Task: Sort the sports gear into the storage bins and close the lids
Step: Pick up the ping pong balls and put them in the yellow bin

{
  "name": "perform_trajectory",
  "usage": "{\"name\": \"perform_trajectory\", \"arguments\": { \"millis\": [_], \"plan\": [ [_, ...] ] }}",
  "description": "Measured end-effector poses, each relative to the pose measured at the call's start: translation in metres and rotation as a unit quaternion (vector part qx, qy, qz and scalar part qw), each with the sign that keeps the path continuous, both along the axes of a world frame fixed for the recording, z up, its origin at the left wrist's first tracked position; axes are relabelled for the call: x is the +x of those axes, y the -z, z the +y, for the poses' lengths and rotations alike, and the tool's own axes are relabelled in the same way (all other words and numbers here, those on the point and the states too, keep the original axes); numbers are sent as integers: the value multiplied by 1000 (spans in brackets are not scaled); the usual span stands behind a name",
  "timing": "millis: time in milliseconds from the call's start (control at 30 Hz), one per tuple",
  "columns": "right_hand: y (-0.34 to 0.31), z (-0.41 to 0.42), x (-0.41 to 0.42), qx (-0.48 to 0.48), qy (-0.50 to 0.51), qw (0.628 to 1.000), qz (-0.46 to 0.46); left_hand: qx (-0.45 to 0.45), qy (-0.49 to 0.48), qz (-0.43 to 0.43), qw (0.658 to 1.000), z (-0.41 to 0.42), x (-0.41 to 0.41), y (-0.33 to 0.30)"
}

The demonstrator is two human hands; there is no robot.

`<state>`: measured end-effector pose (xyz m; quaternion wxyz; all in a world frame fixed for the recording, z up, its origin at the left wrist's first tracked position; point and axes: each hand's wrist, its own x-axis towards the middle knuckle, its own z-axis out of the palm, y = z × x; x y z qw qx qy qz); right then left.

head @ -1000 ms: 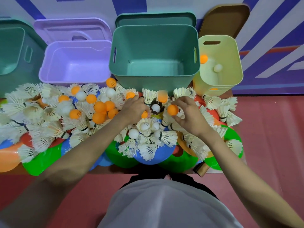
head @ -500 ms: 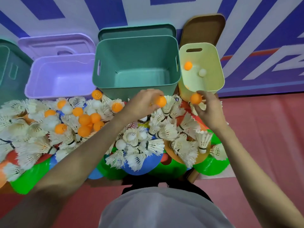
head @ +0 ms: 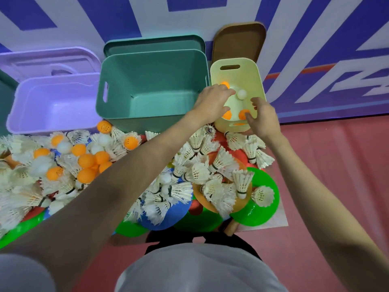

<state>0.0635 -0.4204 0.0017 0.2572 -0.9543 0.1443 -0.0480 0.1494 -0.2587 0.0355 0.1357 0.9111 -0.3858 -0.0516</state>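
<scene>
Nearest me, along the near edge of the pile, glossy plastic discs (head: 262,209) in green, blue and orange lie flat under a heap of shuttlecocks (head: 223,163), their white feather skirts frayed and splayed, some upright and some tipped over. None of these looks sorted yet, in my judgement. Toward the left side of the pile a cluster of smooth orange ping-pong balls (head: 88,163) sits mixed with a few white ones, so most of the ball sorting is also left to do.

Further out, both my hands hang over the mouth of the small pale yellow bin (head: 257,79). My left hand (head: 212,102) has its fingers stretched out flat with nothing in them that I can see; my right hand (head: 263,116) has its fingers loosely spread, also empty as far as I can tell. Below them two orange balls (head: 242,114) appear to be in the bin, blurred, with a white ball (head: 242,94) and another orange one deeper inside.

The big teal bin (head: 153,87) and the lilac bin (head: 54,106) beside it, both matte moulded plastic with rounded corners and slot handles, show bare bottoms. At the far edge every lid is off: teal lid (head: 153,44), lilac lid (head: 48,60) and brown lid (head: 240,43) lean behind their bins. I judge the job barely begun.
</scene>
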Motion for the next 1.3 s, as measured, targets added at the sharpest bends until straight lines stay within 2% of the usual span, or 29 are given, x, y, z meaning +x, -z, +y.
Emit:
{"name": "perform_trajectory", "arguments": {
  "millis": [167, 333, 567, 733, 1033, 1300],
  "plan": [
    [1, 21, -23, 4, -55, 998, -16, -111, -1, 10, 994, 40, -20, 3],
    [3, 67, -55, 31, -136, 990, -34, -142, -39, 35, 989, 109, -58, 0],
    [6, 136, -69, 57, -245, 968, 3, -115, -151, 78, 979, 219, -106, 15],
    [12, 179, -48, 62, -271, 959, 45, -105, -199, 112, 968, 256, -128, 26],
    [29, 212, 4, -17, -265, 952, 151, -48, -161, 162, 972, 258, -127, 34],
    [38, 220, 16, -49, -273, 937, 214, 57, -108, 210, 970, 248, -110, 30]
  ]
}}
